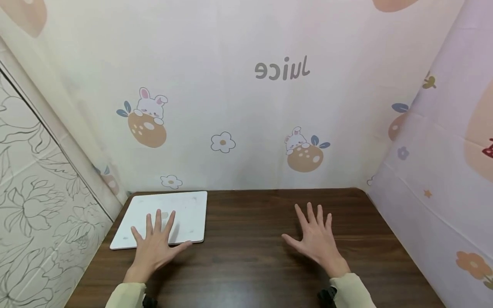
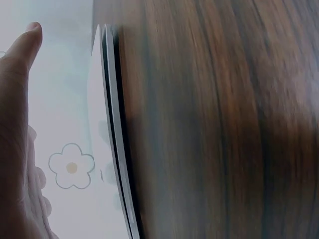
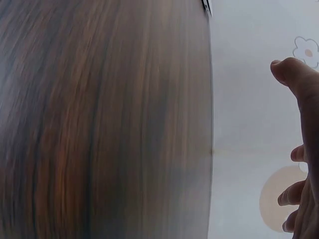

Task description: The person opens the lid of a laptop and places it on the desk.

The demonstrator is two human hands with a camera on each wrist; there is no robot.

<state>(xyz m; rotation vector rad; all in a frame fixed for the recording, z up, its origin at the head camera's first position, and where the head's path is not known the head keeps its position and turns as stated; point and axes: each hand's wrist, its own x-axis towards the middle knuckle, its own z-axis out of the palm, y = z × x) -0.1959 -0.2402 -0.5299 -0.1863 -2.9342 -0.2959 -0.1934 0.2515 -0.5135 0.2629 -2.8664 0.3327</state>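
A closed, pale laptop [image 1: 185,214] with a faint mark on its lid lies at the far left of the brown wooden table. My left hand [image 1: 154,252] is spread with straight fingers over the laptop's near edge and holds nothing. In the left wrist view the laptop's thin side [image 2: 115,124] shows a dark seam, and my thumb [image 2: 22,50] stands apart from it. On the right, my right hand [image 1: 317,241] is also spread, above bare wood, with nothing in it. The right wrist view shows its thumb [image 3: 294,74] and some fingertips clear of the table.
The wooden table [image 1: 246,256] ends at a pale printed curtain [image 1: 239,98] behind it. Another printed cloth [image 1: 435,192] hangs along the right side. On the left is a panel with flower line drawings [image 1: 34,205]. Dark straps circle both wrists.
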